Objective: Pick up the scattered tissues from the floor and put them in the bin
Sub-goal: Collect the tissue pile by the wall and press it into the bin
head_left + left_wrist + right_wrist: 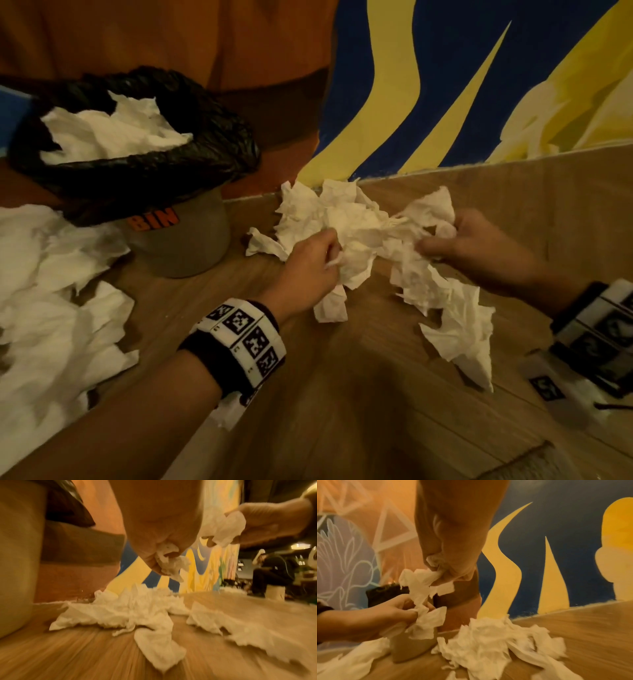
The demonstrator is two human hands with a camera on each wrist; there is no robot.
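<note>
Crumpled white tissues (356, 226) lie heaped on the wooden floor by the painted wall. My left hand (315, 263) grips a wad of tissue (171, 561) at the heap's left side. My right hand (469, 240) clutches another tissue (423, 580) at the heap's right side. A grey bin (191, 240) marked BIN, lined with a black bag (144, 168), stands to the left and holds tissues (109, 133). Both hands hover just above the heap (137, 609), each with a tissue bunched in curled fingers.
More tissues (51, 301) are piled on the floor left of the bin. A loose tissue (462, 329) trails toward me on the right. The blue and yellow mural wall (445, 85) bounds the floor behind. A seated person (272, 573) is far off.
</note>
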